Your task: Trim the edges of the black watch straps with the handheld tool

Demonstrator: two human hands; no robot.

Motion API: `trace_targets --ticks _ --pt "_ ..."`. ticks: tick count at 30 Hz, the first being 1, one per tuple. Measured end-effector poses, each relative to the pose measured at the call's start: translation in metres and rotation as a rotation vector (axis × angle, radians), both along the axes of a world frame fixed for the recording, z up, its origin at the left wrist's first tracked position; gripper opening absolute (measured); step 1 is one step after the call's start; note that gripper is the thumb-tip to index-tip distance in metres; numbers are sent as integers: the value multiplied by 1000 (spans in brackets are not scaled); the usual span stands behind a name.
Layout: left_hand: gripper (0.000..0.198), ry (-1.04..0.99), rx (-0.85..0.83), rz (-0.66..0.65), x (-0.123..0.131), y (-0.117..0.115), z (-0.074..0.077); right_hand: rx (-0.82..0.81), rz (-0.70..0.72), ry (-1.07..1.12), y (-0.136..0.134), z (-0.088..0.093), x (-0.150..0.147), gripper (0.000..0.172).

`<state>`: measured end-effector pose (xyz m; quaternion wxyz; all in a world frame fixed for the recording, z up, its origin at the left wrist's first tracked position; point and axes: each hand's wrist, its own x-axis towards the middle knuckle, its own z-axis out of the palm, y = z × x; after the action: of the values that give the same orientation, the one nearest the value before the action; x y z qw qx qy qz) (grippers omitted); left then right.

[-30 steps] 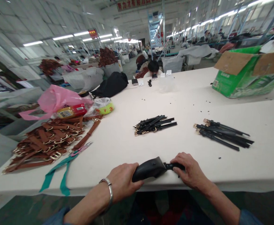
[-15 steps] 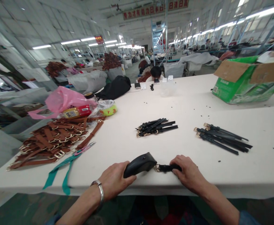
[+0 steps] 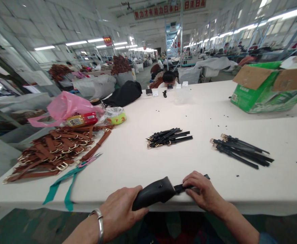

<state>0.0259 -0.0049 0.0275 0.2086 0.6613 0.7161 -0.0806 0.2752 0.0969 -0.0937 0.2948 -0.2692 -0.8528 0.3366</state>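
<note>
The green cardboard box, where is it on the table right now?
In the head view, the green cardboard box sits at the table's far right, flaps open, beyond the right-hand bundle of black straps.

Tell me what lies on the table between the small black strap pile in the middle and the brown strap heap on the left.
In the head view, only bare white table lies between the black strap pile and the brown strap heap.

Two hands, lower frame: left (image 3: 120,213), right (image 3: 203,193). One black tool (image 3: 153,196) and one black strap (image 3: 191,184) between them. Two piles of black straps, centre (image 3: 168,137) and right (image 3: 241,150); single straps too tangled to count. One heap of brown straps (image 3: 51,152), left. One pink bag (image 3: 64,106). One green box (image 3: 267,88), upper right.
</note>
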Motion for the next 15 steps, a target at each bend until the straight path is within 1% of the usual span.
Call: trace_targets --ticks 4,7,9,12,15 --pt "24 74 -16 -62 19 10 0 -60 -23 4 4 -1 -1 20" --pt "24 89 17 -91 32 18 -4 -87 -62 -25 4 -1 -1 18" --pt "24 75 44 -92 37 23 -8 -104 -98 -35 3 -1 -1 16" --pt "27 40 54 -37 31 27 -14 -133 -134 -39 2 -1 0 16" --pt "29 27 53 32 13 24 -15 -152 -129 -33 1 -1 0 17"
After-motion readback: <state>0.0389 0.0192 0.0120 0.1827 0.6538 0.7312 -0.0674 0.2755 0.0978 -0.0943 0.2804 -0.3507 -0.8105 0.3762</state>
